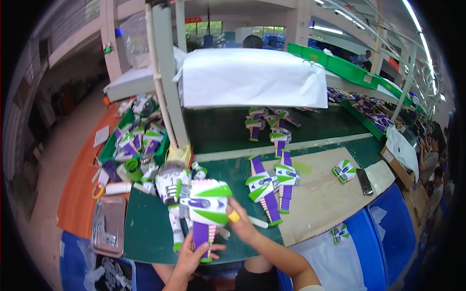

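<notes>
I hold a toy wing pack (208,203), white and green with a purple wing hanging down, just above the green tabletop. My left hand (190,257) grips the lower purple wing, fingers wrapped round it. Against the pack's right edge, my right hand (239,224) is closed, a yellow band round one finger. A pale stick (258,222) shows beside that hand; I cannot tell whether it is held. Behind the pack lies a white toy astronaut figure (167,186), partly covered. Two winged packs (262,186) rest together to the right.
A green bin (162,151) full of toy parts stands at the left, beside a metal tray (108,228). Cardboard (315,194) covers the right tabletop, with a small wingless pack (343,170) and a black object (364,182). Beyond, a dark belt (213,131) carries more packs. Blue bins (393,228) flank the bench.
</notes>
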Motion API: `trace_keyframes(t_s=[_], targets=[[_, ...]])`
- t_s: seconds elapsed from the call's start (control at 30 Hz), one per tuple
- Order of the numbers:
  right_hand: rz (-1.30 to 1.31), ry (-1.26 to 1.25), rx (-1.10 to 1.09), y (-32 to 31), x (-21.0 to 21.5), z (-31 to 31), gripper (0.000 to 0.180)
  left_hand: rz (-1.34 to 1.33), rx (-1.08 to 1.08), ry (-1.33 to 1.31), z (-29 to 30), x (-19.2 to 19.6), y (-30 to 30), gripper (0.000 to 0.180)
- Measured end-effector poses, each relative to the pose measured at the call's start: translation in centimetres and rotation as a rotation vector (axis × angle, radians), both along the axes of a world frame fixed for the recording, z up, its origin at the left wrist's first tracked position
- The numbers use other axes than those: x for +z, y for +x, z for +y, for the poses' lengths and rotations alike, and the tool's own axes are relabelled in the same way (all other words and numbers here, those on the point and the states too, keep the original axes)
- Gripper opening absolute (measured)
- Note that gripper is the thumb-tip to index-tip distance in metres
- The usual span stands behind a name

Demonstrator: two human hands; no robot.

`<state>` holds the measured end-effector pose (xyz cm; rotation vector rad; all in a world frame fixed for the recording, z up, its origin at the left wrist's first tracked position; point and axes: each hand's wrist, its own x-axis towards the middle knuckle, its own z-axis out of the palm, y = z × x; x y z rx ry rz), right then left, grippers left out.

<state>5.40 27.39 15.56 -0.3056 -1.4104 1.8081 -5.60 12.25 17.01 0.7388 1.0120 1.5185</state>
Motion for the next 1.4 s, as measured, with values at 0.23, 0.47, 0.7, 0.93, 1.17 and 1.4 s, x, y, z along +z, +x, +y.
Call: trace_keyframes(t_s=[0.23,0.47,0.7,0.93,1.17,1.4], targets=[[0.061,-0.354,-0.238,-2.0,1.4,-1.1,0.037,-0.215,0.5,0.291,3.3,-1.2,-0.3,0.053],[-0.359,0.217,0.235,-1.8,2.4,-0.4,0.043,0.225,0.567,0.138,3.8,2.1,-4.4,0.039],[-0.457,0.844,-0.158,-11.1,4.1,2.0,0.054,0.1,0.975,0.196,7.1,-0.3,-8.0,0.039],[-0.568,1.037,-0.278,-19.3,3.3,3.0,0.05,-0.132,0.962,0.236,8.1,-3.9,-13.9,0.033],[-0.523,1.127,-0.376,-20.0,3.0,4.8,0.041,-0.324,0.839,0.433,7.8,-7.2,-17.4,0.042],[-0.473,1.15,-0.432,-20.3,2.7,5.1,0.043,-0.38,0.446,0.209,11.7,-7.7,-18.9,0.045]])
